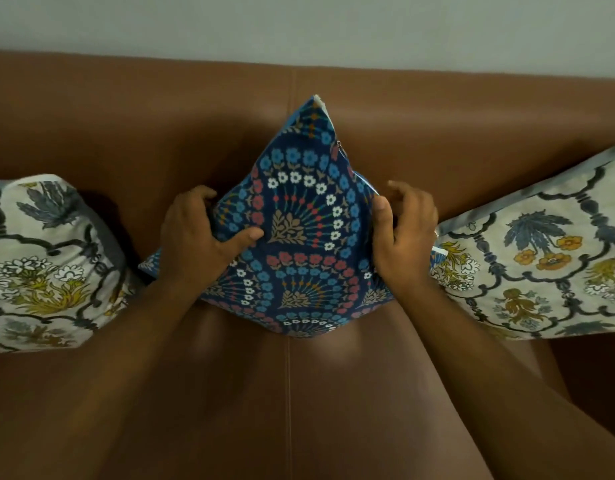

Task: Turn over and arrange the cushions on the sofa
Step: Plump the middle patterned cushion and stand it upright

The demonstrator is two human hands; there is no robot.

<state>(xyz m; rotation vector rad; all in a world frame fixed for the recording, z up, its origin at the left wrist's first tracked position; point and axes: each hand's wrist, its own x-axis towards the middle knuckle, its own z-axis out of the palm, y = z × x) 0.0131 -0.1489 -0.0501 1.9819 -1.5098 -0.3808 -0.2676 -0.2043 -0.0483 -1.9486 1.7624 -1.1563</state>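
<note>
A dark blue cushion (pixel 300 233) with red, white and blue flower rings stands on one corner in the middle of the brown leather sofa (pixel 420 133), leaning toward the backrest. My left hand (pixel 198 237) grips its left edge, thumb pressed on the front. My right hand (pixel 401 226) holds its right edge, thumb on the front and fingers curled behind. A cream floral cushion (pixel 42 268) lies at the left. Another cream floral cushion (pixel 545 265) leans at the right.
The sofa seat (pixel 288 403) stretches toward me with a centre seam. A pale wall (pixel 299 26) rises behind the backrest. The two cream cushions sit close to the blue one on either side.
</note>
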